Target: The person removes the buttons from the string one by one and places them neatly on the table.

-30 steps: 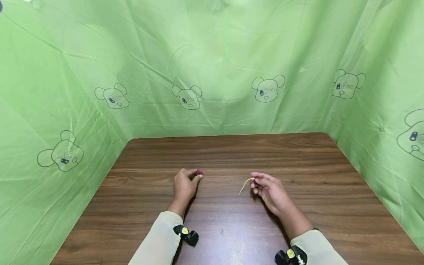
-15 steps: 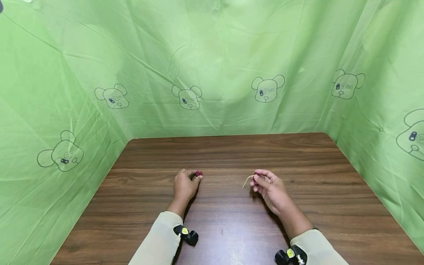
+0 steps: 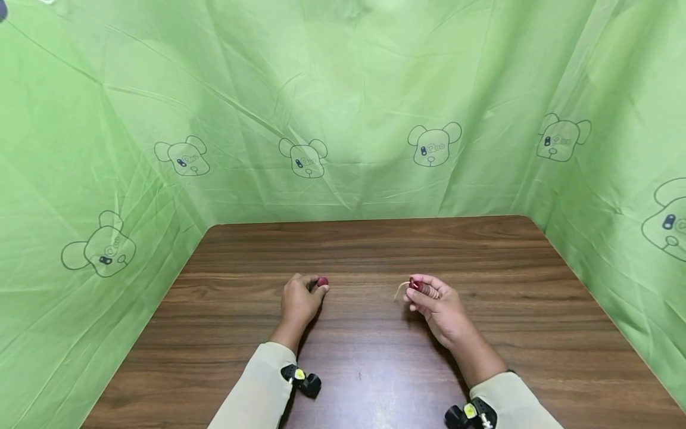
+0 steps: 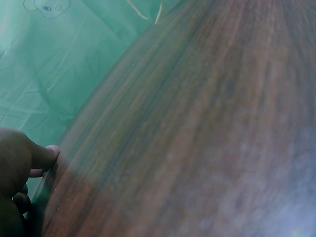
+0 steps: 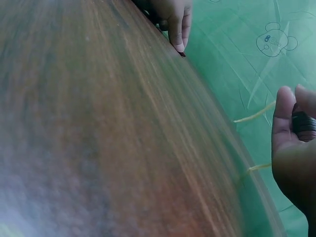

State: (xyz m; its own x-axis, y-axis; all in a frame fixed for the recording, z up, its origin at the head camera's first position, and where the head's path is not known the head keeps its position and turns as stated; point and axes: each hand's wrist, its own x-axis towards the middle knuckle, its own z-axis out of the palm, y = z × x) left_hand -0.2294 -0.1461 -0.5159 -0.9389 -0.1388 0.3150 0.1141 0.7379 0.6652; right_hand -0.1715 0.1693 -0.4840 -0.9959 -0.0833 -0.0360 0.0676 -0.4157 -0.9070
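In the head view, my left hand (image 3: 299,302) is over the table left of centre. Its thumb and fingers pinch a small, round, dark red piece (image 3: 322,281). Further right, my right hand (image 3: 436,307) holds a shiny dark red piece with ringed grooves (image 3: 423,288) between thumb and fingers. A thin pale yellow cord (image 3: 401,288) hangs from that hand's fingers. The right wrist view shows the ringed piece (image 5: 304,126) dark within the grip, and two stretches of cord. In the left wrist view only part of the left hand (image 4: 19,170) shows, its held piece hidden.
A brown wood-grain table (image 3: 354,357) lies under both hands. Green cloth (image 3: 354,107) printed with bear heads hangs behind it and along both sides. Each sleeved wrist wears a small black camera, one on the left (image 3: 308,383) and one on the right (image 3: 466,415).
My right hand's fingers have shifted, so the ringed red piece shows more between them, and less cord hangs out. The left hand stays in place; its red piece looks slightly turned.
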